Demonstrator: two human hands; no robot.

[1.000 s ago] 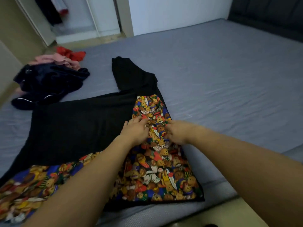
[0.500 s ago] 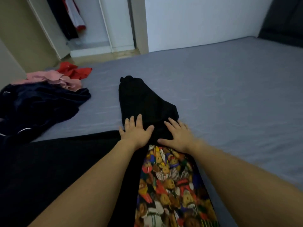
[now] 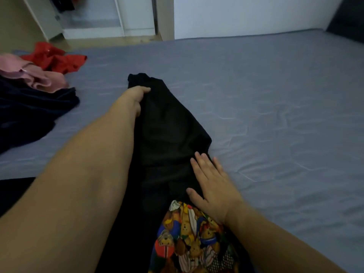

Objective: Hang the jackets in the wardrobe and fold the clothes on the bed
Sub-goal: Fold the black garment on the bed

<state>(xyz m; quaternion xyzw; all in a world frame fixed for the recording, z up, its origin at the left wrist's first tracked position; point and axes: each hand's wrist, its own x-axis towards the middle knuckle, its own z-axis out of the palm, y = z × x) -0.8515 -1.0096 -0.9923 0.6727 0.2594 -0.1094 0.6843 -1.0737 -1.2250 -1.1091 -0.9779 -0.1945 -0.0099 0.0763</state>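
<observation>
Midway through one fold, by the look of it: left hand (image 3: 136, 95) gripping the far cuff of the black sleeve (image 3: 169, 123) at frame centre, fingers curled round the cloth; right hand (image 3: 212, 186) flat on it, fingers straight and slightly spread. Still unfolded, upper left on the smooth grey bed (image 3: 275, 95): crumpled red garment (image 3: 59, 60), soft pink garment (image 3: 29, 73), dark navy garment (image 3: 29, 111); bear-print panel (image 3: 189, 239) at bottom centre

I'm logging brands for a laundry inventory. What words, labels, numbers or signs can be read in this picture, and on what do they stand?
None can be read. The black garment shows no tag or lettering. Its printed panel carries cartoon bears, no words. The red, pink and dark navy clothes show no legible label.
</observation>
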